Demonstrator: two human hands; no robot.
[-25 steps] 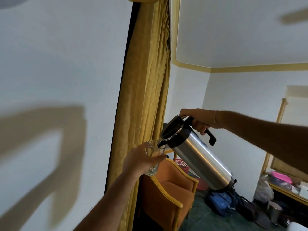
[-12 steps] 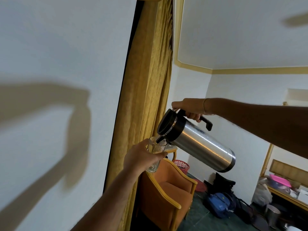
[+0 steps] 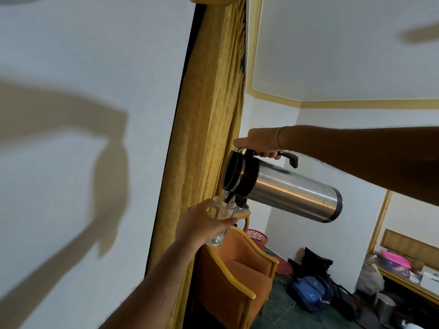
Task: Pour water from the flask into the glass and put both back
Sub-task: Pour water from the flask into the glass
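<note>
A steel flask with a black lid and handle lies almost level in the air, its spout down over a clear glass. My right hand grips the flask's black handle from above. Wrapped around the glass from the left, my left hand holds it upright under the spout. A thin stream of water runs from the spout into the glass. My fingers hide most of the glass's side.
A gold curtain hangs right behind the glass. Below stands an orange armchair with a red basket behind it. Bags lie on the dark floor. A cluttered shelf runs along the right wall.
The flask's base has risen until the body lies nearly level, and the spout has come down over the glass. Water now runs out. My left hand has kept the glass steady.
</note>
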